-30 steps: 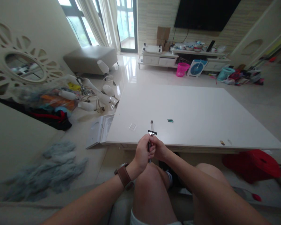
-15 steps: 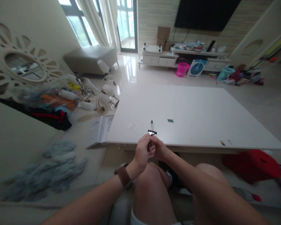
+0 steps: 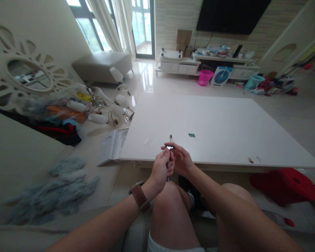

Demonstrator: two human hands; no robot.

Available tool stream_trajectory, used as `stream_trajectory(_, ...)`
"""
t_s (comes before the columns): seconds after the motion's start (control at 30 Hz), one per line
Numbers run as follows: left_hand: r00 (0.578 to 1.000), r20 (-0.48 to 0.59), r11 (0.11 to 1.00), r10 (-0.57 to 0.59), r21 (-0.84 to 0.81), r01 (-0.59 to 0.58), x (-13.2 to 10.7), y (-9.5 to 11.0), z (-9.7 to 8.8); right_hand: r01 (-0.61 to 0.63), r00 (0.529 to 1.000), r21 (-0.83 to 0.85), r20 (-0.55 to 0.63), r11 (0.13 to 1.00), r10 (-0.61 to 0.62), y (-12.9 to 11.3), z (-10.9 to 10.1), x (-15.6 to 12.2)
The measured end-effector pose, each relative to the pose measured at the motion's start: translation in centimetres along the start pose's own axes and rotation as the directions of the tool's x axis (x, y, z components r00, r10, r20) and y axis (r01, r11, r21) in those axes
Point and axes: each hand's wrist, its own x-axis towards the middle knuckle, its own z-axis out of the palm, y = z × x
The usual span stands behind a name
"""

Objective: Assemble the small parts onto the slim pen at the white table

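My left hand [image 3: 159,170] is closed around the dark handle of a razor [image 3: 169,147], held upright near the table's front edge. My right hand [image 3: 183,159] has its fingers at the razor's head, pinching it from the right side; the fingertips partly cover the dark head. A shiny silver part shows just below the head. Behind the razor, a small brush [image 3: 170,137] with a dark tip lies on the white table [image 3: 225,122]. Two green batteries [image 3: 191,135] lie to the right of it, and a clear plastic piece [image 3: 149,142] to the left.
Two small flat pieces, one of them a dark and yellow piece [image 3: 250,160], lie near the table's front right. A red stool [image 3: 286,185] stands at the right. On the left are a chandelier [image 3: 112,110], an open white box [image 3: 109,147] and grey fluffy cloth [image 3: 60,189].
My right hand has moved from beside the handle up to the razor's head, its fingers now reaching over it. My left hand keeps its hold on the handle.
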Motion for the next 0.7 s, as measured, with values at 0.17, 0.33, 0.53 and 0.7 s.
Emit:
stream_trajectory(0.17, 1.000, 0.000, 1.000, -0.006, 0.007, 0.006, 0.01, -0.16, -0.07, -0.056, 0.998, 0.006, 0.005, 0.998, 0.056, 0.31, -0.24, 0.02)
stream_trajectory(0.33, 1.000, 0.001, 1.000, 0.008, 0.024, -0.008, 0.05, -0.10, 0.02, -0.083, 0.996, 0.028, 0.015, 0.996, 0.083, 0.32, -0.19, -0.06)
stream_trajectory(0.53, 1.000, -0.007, 0.999, 0.020, 0.032, -0.019, 0.00, -0.04, 0.10, -0.061, 0.998, 0.022, 0.004, 0.998, 0.061, 0.19, 0.16, -0.13)
stream_trajectory(0.7, 1.000, -0.007, 0.999, 0.021, 0.040, -0.020, -0.03, 0.00, 0.05, -0.054, 0.999, 0.014, 0.008, 0.998, 0.054, 0.19, 0.25, -0.11)
